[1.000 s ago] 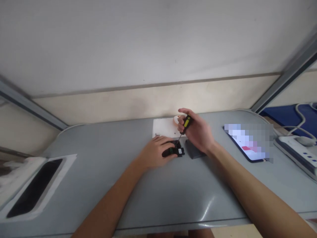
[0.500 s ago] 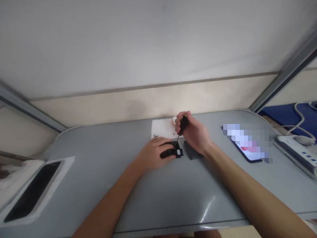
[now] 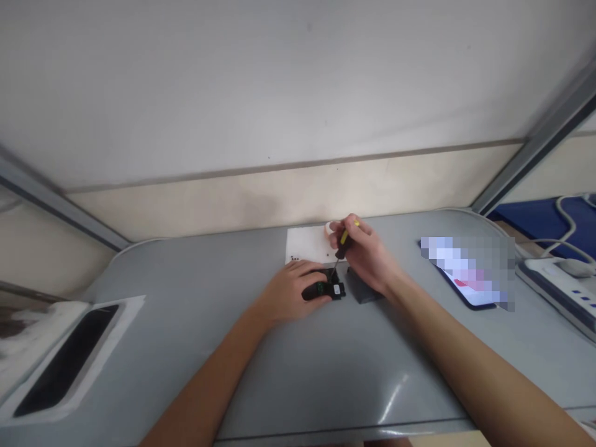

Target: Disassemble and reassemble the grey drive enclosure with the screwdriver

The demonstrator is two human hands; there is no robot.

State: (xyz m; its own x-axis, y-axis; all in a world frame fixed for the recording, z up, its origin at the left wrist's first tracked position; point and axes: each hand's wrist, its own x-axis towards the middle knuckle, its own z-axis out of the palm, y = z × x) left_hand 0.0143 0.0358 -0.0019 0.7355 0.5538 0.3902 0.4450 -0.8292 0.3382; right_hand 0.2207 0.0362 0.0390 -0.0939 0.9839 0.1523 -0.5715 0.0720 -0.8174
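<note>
A small black electronic device [image 3: 336, 289], its inside partly exposed, lies on the grey table. My left hand [image 3: 295, 290] grips it from the left, fingers along its far side and thumb along the near side. In my right hand [image 3: 365, 251] is a screwdriver [image 3: 343, 245] with a black and yellow handle, held tilted. Its thin shaft reaches down into the device; the tip's exact contact is too small to make out. A dark flat cover-like piece [image 3: 363, 288] lies under my right wrist, partly hidden.
Several tiny dark screws rest on a white sheet [image 3: 305, 242] behind the device. A roll of tape [image 3: 328, 230] stands there, partly covered by my fingers. To the right are a lit phone [image 3: 459, 273] and a power strip [image 3: 554, 285]; a black panel [image 3: 69, 360] lies far left.
My right fingers have shifted on the screwdriver handle, showing more of its yellow part. The screwdriver's tip stays at the device, and my left hand keeps its hold.
</note>
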